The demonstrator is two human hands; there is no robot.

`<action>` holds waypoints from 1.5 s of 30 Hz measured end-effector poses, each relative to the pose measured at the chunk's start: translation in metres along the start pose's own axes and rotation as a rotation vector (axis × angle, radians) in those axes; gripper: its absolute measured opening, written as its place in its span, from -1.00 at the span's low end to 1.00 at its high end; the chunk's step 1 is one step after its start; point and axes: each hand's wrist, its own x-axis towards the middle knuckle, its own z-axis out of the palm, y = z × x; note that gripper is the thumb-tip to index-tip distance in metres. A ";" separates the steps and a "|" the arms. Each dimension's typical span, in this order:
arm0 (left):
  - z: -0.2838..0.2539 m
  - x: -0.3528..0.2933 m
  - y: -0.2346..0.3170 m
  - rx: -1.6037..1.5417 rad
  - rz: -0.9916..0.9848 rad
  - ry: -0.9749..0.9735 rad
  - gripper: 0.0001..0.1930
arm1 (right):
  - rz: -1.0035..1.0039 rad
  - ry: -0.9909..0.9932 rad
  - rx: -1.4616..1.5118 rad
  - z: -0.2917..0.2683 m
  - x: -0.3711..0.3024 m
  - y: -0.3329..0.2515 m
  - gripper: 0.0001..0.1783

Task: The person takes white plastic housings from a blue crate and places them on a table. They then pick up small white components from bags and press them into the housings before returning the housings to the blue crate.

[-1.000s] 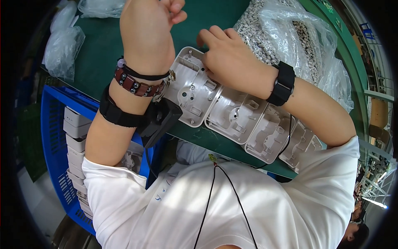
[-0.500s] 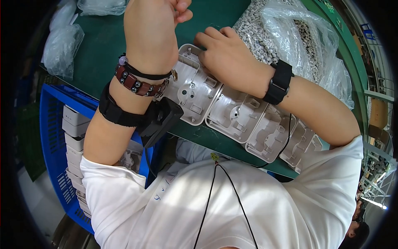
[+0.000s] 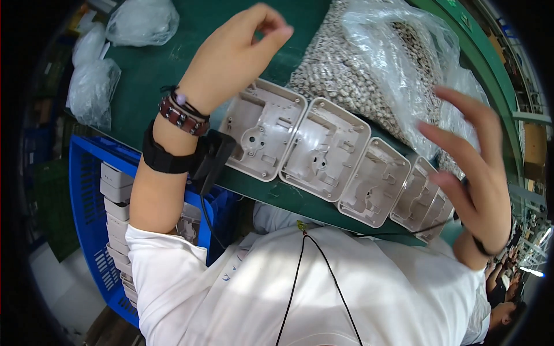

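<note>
A row of light grey plastic housings (image 3: 328, 144), open side up with ribs and posts inside, runs along the near edge of the green table (image 3: 277, 193). My left hand (image 3: 234, 57) hovers beyond the leftmost housing (image 3: 274, 112), its thumb and forefinger curled together; whether something small is between them, I cannot make out. Off to the right, my right hand (image 3: 482, 179) is raised with its fingers spread and nothing in it. It is nearest the right end of the row and a clear plastic bag (image 3: 384, 37) heaped with small whitish parts (image 3: 346, 75).
On my left stands a blue plastic crate (image 3: 86, 196) holding stacked grey housings (image 3: 118, 213). Two clear bags, one at the back (image 3: 144, 23) and one by the table's left edge (image 3: 95, 86), lie on the far left. A black cable (image 3: 210, 222) hangs from my left wrist device.
My right hand has left the leftmost housing and swung far right, fingers spreading apart. My left hand now sits lower in the view and more of the housings shows.
</note>
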 end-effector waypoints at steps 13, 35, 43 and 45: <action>-0.028 -0.030 0.017 1.068 -0.260 -0.415 -0.61 | 1.112 0.348 -0.029 0.137 -0.228 -0.006 -0.50; 0.057 -0.016 0.041 0.267 -0.905 -0.950 -0.59 | 1.320 0.604 0.189 0.174 -0.269 0.032 -0.51; 0.124 -0.025 0.067 0.102 -0.824 -0.908 -0.54 | 1.232 0.630 -0.013 0.165 -0.254 0.027 -0.36; 0.130 -0.034 0.064 0.050 -0.815 -0.899 -0.53 | 1.267 0.467 -0.057 0.163 -0.235 0.016 -0.24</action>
